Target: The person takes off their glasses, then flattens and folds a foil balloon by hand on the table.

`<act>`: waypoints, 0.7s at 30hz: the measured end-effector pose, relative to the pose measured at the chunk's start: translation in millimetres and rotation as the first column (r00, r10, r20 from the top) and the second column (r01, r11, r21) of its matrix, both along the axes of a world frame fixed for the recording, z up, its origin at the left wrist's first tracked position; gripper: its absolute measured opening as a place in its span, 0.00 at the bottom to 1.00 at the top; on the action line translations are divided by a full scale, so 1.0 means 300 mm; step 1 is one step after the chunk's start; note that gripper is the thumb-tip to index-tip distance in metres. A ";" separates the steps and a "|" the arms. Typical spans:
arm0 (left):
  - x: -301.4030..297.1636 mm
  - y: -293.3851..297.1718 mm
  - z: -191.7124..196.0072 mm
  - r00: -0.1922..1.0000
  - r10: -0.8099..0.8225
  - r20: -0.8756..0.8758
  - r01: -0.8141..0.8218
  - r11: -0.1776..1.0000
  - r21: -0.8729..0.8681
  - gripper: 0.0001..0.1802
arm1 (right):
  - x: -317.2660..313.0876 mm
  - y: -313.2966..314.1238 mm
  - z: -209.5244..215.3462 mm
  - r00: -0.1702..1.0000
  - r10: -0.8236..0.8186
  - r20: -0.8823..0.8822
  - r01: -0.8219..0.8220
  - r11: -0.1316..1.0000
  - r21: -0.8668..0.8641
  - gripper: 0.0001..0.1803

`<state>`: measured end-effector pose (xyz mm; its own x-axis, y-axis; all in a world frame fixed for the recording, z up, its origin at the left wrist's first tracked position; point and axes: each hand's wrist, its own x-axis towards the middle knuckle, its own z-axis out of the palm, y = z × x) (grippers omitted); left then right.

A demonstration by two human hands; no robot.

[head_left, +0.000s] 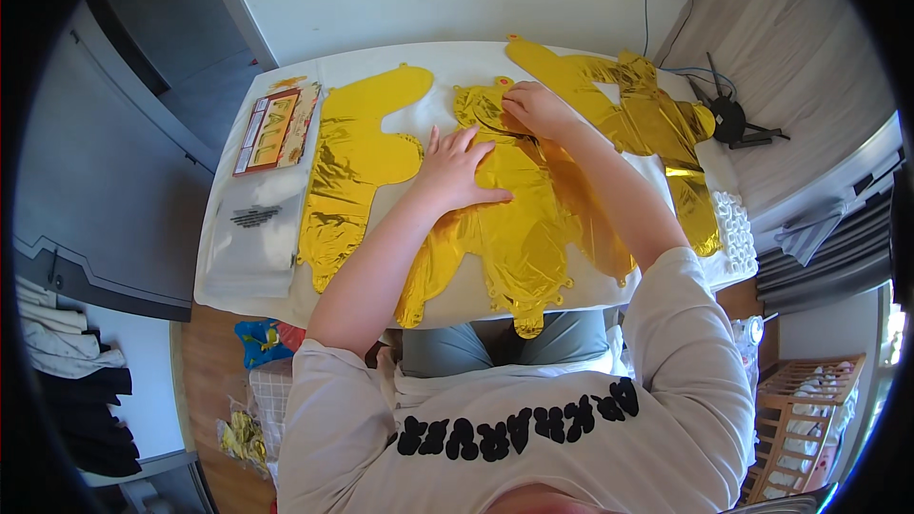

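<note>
Our left hand point(455, 171) lies flat, fingers spread, pressing down the gold foil balloon point(519, 219) on the white table point(447, 62). Just beyond it, our right hand point(536, 107) pinches the balloon's upper edge. More foil balloons point(354, 157) lie left of both hands.

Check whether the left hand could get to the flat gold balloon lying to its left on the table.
Probably yes. The left hand lies flat on the middle gold balloon, and the flat gold balloon lies just beside it on the white table, with nothing between them.
</note>
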<state>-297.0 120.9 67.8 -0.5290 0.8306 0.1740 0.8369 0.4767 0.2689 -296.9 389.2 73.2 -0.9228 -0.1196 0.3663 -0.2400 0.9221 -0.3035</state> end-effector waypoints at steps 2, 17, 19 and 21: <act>-0.001 0.003 0.000 1.000 -0.002 -0.002 0.002 1.000 0.000 0.58 | -0.012 -0.013 -0.003 0.999 -0.046 0.021 0.045 0.998 0.045 0.18; -0.001 -0.001 0.005 1.000 0.021 -0.016 -0.021 0.999 -0.046 0.60 | -0.005 -0.058 -0.037 0.988 -0.150 -0.034 0.153 0.949 0.276 0.21; 0.002 0.004 0.008 1.000 0.028 -0.013 -0.029 0.998 -0.061 0.61 | -0.004 -0.053 -0.043 0.987 -0.152 -0.058 0.162 0.947 0.277 0.21; 0.004 0.005 0.007 1.000 0.027 -0.006 -0.028 0.998 -0.062 0.61 | -0.007 -0.046 -0.040 0.991 -0.125 -0.055 0.137 0.917 0.374 0.21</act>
<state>-295.8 122.4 70.0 -0.5511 0.8250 0.1254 0.8246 0.5154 0.2333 -299.1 375.4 61.1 -0.9290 -0.1329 0.3453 -0.1129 0.9906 0.0773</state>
